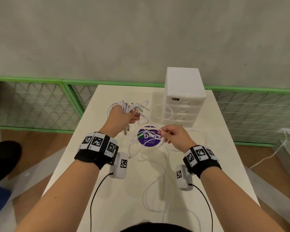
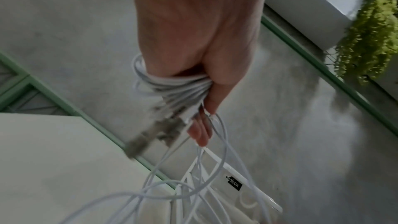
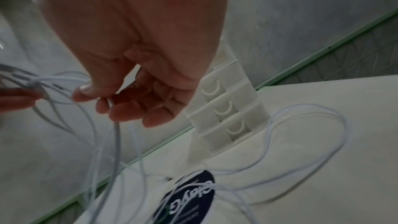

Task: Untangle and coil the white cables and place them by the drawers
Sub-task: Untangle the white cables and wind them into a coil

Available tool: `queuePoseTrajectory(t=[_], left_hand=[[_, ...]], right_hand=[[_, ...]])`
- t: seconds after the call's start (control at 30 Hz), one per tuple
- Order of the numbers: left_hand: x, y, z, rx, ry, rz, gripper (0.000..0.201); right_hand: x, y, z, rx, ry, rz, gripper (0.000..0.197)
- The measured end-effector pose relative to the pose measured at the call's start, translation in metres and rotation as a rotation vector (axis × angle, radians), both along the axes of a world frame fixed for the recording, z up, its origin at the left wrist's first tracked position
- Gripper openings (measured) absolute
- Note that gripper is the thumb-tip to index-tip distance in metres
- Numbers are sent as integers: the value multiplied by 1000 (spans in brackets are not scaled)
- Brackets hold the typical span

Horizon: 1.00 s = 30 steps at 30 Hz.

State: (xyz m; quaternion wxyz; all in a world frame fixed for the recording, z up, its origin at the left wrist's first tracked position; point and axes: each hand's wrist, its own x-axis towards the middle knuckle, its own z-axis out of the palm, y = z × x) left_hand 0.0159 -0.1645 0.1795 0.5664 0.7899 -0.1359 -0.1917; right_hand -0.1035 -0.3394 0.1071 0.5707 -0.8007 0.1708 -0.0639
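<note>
"abox" label on drawers.

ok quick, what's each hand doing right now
Left hand: closed, gripping a bundle of white cables.
Right hand: closed, pinching a single cable strand between thumb and fingers.

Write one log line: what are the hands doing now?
left hand: grips cable bundle | right hand: pinches strand | drawers: untouched

Even, soft overhead light; faint shadows on the bench. Head view bows at the edges; both wrist views dim and motion-blurred.
</note>
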Motion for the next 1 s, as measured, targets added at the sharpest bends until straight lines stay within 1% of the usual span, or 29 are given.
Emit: queuePoseTrajectory(t=[0.07, 0.17, 0.2, 0.27, 0.3, 0.4, 0.43, 0.5, 0.57, 0.6, 0.7, 0.73, 0.77, 0.8, 0.87, 0.9, 0.93, 1.0], left_hand=[[-1, -2, -2, 72, -9, -36, 27], [-4, -2, -2, 136, -11, -80, 28], [-4, 0, -1, 133, 6, -72, 28], [-3, 3, -1, 120, 27, -49, 30], [-2, 6, -1, 126, 18, -43, 32], [5, 11, -3, 135, -10, -10, 34], [7, 11, -4, 111, 2, 22, 32], [10, 10, -8, 25, 61, 143, 31], [14, 11, -7, -50, 104, 274, 35], [17, 13, -6, -60, 105, 289, 35], [17, 13, 0, 25, 58, 171, 30], [14, 11, 1, 55, 41, 123, 29], [12, 9, 3, 71, 29, 84, 30], [8, 7, 4, 78, 20, 53, 30], [1, 4, 8, 87, 4, -10, 30], [-3, 2, 10, 84, -4, -50, 30], [-7, 2, 12, 73, -10, -94, 30], [-12, 2, 16, 35, -4, -174, 30]], right_hand=[[3, 6, 9, 18, -71, 28, 13], [11, 12, 28, 120, -147, 10, 19], [13, 12, 32, 131, -165, -20, 19], [11, 11, 35, 70, -222, -83, 16], [8, 9, 32, 40, -257, -121, 17], [-1, 4, 13, 32, -330, -301, 31], [-4, 3, 5, 32, -314, -335, 37], [-10, 2, -10, 15, -246, -312, 45], [-15, 1, -21, -13, -173, -242, 38], [-17, -2, -26, -50, -115, -225, 34], [-14, -18, -38, -239, 102, -201, 33], [-12, -21, -38, -315, 163, -195, 27], [-8, -21, -35, -366, 182, -196, 21], [-4, -19, -30, -383, 152, -207, 24], [7, -8, -12, -334, -52, -211, 32], [14, -1, -1, -314, -154, -185, 33], [21, 5, 9, -303, -206, -141, 36], [32, 14, 21, -293, -199, -56, 39]])
